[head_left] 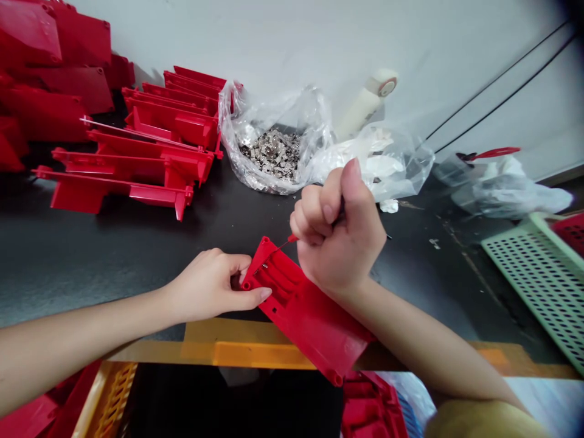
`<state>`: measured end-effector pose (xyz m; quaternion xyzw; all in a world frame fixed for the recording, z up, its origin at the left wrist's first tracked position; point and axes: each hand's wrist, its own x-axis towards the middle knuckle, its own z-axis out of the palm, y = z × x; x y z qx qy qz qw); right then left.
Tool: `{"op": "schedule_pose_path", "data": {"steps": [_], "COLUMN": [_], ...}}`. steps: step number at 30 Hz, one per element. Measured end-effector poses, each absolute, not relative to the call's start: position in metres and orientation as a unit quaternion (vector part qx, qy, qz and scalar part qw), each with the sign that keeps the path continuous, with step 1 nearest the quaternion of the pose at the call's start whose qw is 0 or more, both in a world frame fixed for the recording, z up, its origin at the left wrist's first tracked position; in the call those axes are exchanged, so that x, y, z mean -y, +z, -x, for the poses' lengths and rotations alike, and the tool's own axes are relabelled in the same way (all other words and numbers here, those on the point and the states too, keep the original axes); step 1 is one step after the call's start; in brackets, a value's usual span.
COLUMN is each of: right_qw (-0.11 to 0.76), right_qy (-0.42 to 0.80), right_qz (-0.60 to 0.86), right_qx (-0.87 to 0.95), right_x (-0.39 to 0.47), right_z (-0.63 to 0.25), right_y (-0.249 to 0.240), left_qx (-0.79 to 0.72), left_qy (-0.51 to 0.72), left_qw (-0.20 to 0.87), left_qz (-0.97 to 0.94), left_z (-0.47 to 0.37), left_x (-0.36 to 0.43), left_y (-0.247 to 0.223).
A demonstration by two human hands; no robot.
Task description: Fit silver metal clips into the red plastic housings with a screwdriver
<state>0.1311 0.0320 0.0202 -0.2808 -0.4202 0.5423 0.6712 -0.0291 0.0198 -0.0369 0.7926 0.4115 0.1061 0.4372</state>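
Note:
A red plastic panel point(314, 325) lies slanted over the front edge of the black table. My left hand point(214, 285) grips its upper left end, the thumb on the face and the fingers folded under. My right hand point(340, 231) is closed in a fist above the panel, around a thin-shafted tool with a red end point(292, 238); most of its handle is hidden in the palm. The shaft slants down to the panel's end, beside a small metal spring point(264, 266) in a recess. Whether the tip touches the spring, I cannot tell.
Red panels point(150, 152) stand in a row at the back left, with more stacked behind. A clear bag point(278, 155) holds small metal clips. Behind stands a cream bottle point(367, 103); a green basket point(533, 280) is at right, a yellow crate point(109, 395) below the table edge.

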Motion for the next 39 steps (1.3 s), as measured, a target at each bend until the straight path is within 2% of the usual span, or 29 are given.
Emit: {"op": "schedule_pose_path", "data": {"steps": [12,21,28,39], "right_qw": [0.696,0.682,0.707,0.687], "right_qy": [0.518,0.515,0.512,0.442], "right_qz": [0.291,0.27,0.288,0.286], "right_qx": [0.403,0.443,0.393,0.502], "right_x": [-0.029,-0.019,-0.03,-0.024], "right_z": [-0.124,-0.123,-0.126,-0.12], "right_y": [0.011,0.006,0.005,0.0], "left_qx": [-0.411,-0.406,-0.414,-0.413], "left_qy": [0.106,0.108,0.1,0.107], "left_qw": [0.445,0.451,0.444,0.46], "left_qz": [-0.789,-0.788,-0.788,-0.778], "left_z": [0.029,0.029,0.028,0.028], "left_x": [-0.019,-0.02,-0.02,-0.021], "left_y": [-0.036,-0.038,-0.036,-0.037]}}
